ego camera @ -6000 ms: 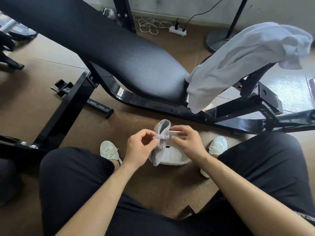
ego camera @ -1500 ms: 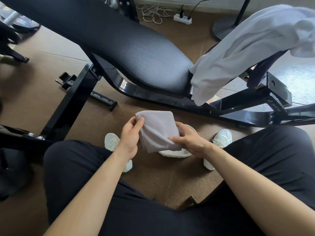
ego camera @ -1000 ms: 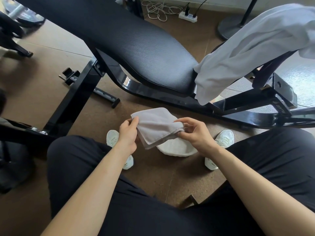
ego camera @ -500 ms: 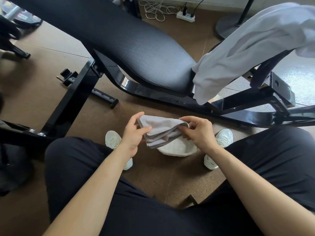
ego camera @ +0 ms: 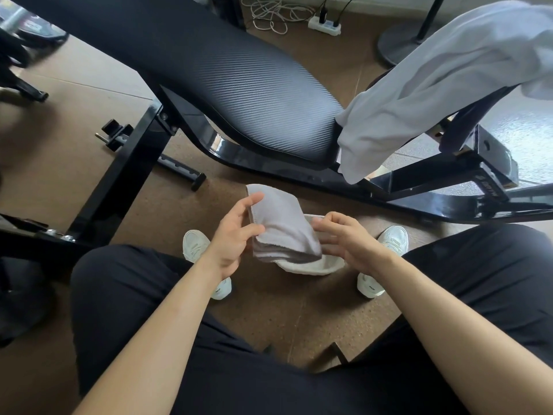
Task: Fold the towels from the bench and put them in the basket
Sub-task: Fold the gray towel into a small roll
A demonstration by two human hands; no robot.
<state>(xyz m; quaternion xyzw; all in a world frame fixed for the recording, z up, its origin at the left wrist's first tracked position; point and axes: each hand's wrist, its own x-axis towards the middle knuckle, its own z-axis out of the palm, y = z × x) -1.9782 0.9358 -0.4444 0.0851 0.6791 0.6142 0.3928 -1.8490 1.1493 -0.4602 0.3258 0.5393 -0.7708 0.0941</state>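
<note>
A small grey towel [ego camera: 282, 226], folded into several layers, is held between my two hands above the floor. My left hand [ego camera: 235, 235] grips its left edge, thumb on top. My right hand [ego camera: 344, 238] holds its right side from below, fingers curled. Right beneath the towel a white basket [ego camera: 311, 267] stands on the floor between my feet; only its near rim shows. A larger white towel [ego camera: 443, 82] hangs over the right end of the black padded bench [ego camera: 239, 79].
The bench's black steel frame [ego camera: 119, 181] crosses the brown floor from left to right ahead of my knees. A power strip with cables [ego camera: 324, 24] and a round stand base [ego camera: 395, 46] lie by the far wall. My white shoes [ego camera: 197, 247] flank the basket.
The towel went from a half-open sheet to a compact stack of layers. In the last half second it tilted up on its far edge over the basket, and my hands shifted their hold.
</note>
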